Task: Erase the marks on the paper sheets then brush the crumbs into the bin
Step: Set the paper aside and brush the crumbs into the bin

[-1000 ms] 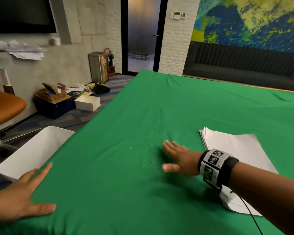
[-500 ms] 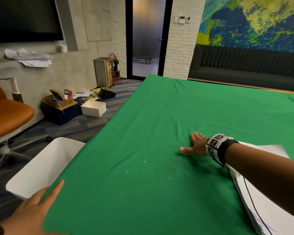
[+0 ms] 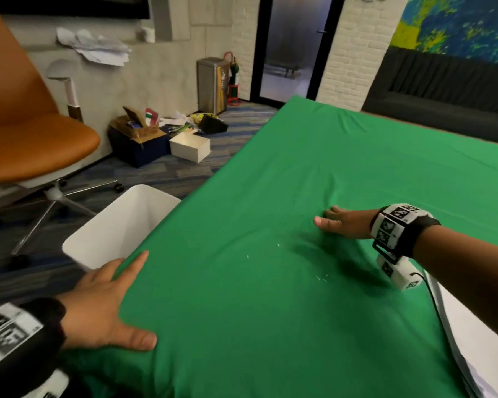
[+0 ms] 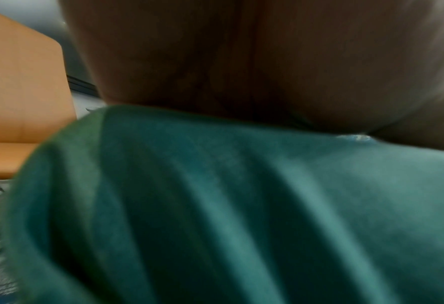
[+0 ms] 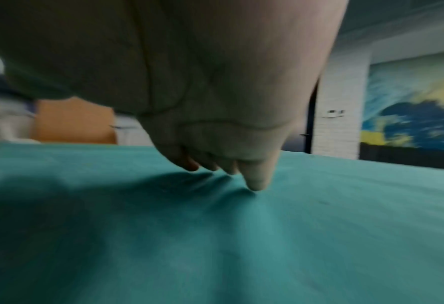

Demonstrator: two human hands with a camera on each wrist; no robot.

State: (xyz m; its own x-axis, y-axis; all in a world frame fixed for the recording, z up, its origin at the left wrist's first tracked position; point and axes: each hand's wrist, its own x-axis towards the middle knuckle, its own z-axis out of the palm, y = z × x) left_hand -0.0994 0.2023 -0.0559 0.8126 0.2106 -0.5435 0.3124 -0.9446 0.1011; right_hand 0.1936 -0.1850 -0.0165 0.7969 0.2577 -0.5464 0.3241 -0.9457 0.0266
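Note:
A few pale eraser crumbs (image 3: 279, 245) lie scattered on the green cloth (image 3: 342, 156) that covers the table. My right hand (image 3: 332, 222) lies flat on the cloth to the right of them, fingers (image 5: 257, 181) straight and touching the fabric, holding nothing. My left hand (image 3: 110, 305) rests flat on the table's left edge, fingers stretched toward the white bin (image 3: 121, 228), which stands on the floor just beside and below that edge. The stack of white paper sheets (image 3: 477, 340) lies at the near right, partly under my right forearm. In the left wrist view only the palm (image 4: 241, 61) on the cloth shows.
An orange swivel chair (image 3: 26, 133) stands to the left of the bin. Boxes and clutter (image 3: 161, 139) sit on the floor by the far wall, next to a metal bin (image 3: 212, 84). A dark sofa (image 3: 443, 90) runs behind the table.
My right hand has moved away from me and to the right, beyond the crumbs. The view has swung left and down, so the bin and my left hand show more fully.

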